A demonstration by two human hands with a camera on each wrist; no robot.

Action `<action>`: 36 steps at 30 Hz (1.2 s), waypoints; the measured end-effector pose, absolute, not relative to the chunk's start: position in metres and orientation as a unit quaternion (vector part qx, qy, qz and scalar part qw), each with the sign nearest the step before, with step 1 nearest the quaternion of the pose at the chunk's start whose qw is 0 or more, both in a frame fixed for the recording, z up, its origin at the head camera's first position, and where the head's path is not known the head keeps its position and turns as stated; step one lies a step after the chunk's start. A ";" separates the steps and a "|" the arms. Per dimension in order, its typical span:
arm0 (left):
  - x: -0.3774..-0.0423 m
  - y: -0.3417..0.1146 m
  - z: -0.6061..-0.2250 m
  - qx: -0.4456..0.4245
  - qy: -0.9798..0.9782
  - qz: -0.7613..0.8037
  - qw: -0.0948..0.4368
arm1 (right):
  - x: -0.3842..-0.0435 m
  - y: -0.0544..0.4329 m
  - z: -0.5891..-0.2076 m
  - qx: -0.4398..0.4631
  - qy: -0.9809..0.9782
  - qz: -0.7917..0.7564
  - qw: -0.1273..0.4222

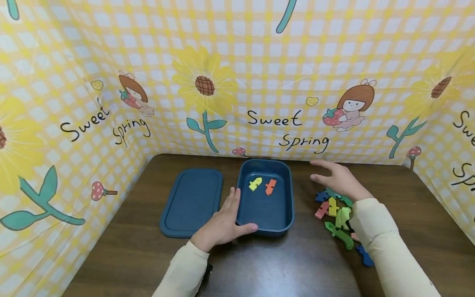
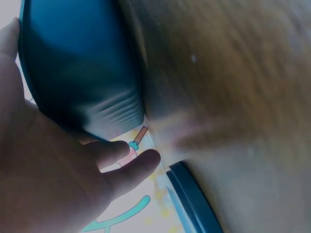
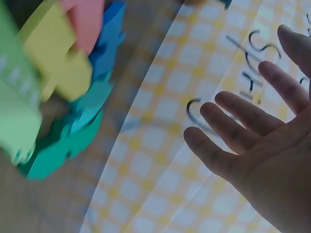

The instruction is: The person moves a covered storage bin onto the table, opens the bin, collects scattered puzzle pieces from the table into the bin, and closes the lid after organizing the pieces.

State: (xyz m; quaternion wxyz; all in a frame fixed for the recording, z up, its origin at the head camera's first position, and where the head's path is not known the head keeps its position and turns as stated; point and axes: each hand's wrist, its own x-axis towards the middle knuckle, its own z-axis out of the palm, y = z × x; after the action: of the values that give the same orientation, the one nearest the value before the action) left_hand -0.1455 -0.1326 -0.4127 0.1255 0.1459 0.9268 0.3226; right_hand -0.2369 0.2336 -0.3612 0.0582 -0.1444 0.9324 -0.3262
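Observation:
A deep blue rectangular box (image 1: 265,227) stands on the table with a yellow puzzle piece (image 1: 255,184) and an orange puzzle piece (image 1: 270,187) lying on its floor. My left hand (image 1: 224,225) rests along the box's left wall, fingers extended and thumb near the front corner. The left wrist view shows its fingers beside the box wall (image 2: 82,63). Beyond the box, to the right, my right hand (image 1: 339,179) is spread above the table and holds nothing. Close below it lies a pile of colourful pieces, among them a light green one (image 1: 343,218) and a pink one (image 1: 321,210).
A flat blue lid (image 1: 193,202) lies on the brown table (image 1: 293,268) left of the box. Dark green (image 1: 339,236) and blue (image 1: 365,255) pieces lie at the pile's near end, partly beside the right sleeve. Yellow checked cloth (image 1: 237,74) encloses the back and sides.

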 end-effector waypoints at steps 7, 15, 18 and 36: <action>-0.146 -0.133 -0.414 0.145 0.926 0.323 0.127 | -0.228 0.266 -0.368 -0.140 0.938 -0.313 0.056; -0.147 -0.134 -0.415 0.148 0.924 0.330 0.126 | -0.219 0.296 -0.381 -0.122 0.946 -0.294 0.054; -0.148 -0.134 -0.415 0.148 0.924 0.331 0.126 | -0.215 0.305 -0.386 -0.116 0.948 -0.290 0.062; -0.147 -0.134 -0.415 0.147 0.927 0.320 0.130 | -0.202 0.328 -0.419 -0.065 0.969 -0.229 0.060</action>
State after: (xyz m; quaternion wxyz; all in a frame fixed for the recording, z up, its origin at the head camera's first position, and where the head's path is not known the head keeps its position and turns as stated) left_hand -0.1471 -0.1336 -0.4153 0.1299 0.1470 0.9269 0.3198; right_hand -0.2017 0.3279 -0.4188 0.0598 -0.0653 0.9695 -0.2286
